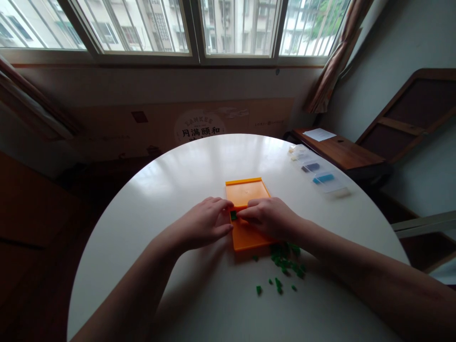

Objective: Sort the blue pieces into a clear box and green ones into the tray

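Two bare hands at an orange tray (247, 191), which lies near the middle of a round white surface (142, 209). The left hand (203, 221) enters from the lower left, its wrist bent toward the tray; thumb and fingers stand apart in a C at the tray's left edge, so this grip is spread. The right hand (269, 216) enters from the lower right, over the tray's right side, fingers directed leftward to a small green piece (233, 215) just inside the left edge; whether this grip pinches or merely presses the piece cannot be told in the dim view. Loose green pieces (284, 262) are scattered at the tray's near right corner and toward the viewer, beneath and beside the right forearm. Leftward, the surface extends broadly to its curved edge; beyond the tray, room likewise runs to the far edge, while clear packets (323, 178) line the far right edge
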`<state>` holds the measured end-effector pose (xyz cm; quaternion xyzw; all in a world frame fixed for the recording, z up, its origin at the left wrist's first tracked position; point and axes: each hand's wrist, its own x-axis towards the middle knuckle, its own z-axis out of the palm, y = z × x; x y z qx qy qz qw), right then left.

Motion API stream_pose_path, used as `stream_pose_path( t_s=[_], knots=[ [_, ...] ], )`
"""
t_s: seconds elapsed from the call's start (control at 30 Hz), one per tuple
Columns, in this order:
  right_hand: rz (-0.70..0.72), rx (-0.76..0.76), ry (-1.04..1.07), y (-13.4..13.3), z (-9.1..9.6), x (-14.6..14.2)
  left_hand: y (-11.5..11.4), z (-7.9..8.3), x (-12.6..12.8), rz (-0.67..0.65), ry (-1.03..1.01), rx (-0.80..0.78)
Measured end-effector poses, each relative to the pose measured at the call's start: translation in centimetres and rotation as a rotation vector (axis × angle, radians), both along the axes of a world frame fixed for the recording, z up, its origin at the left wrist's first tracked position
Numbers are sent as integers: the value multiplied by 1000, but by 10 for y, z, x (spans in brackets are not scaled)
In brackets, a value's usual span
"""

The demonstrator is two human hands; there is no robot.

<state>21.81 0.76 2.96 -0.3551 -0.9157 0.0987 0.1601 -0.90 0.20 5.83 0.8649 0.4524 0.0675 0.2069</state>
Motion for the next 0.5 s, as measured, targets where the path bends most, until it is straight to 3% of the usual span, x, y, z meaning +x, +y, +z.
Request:
stream_pose_path(
  t_s=[0.5],
  knots=[
    [-15,56,-7,-2,4,0,1,1,-1,0,8,-24]
  ],
)
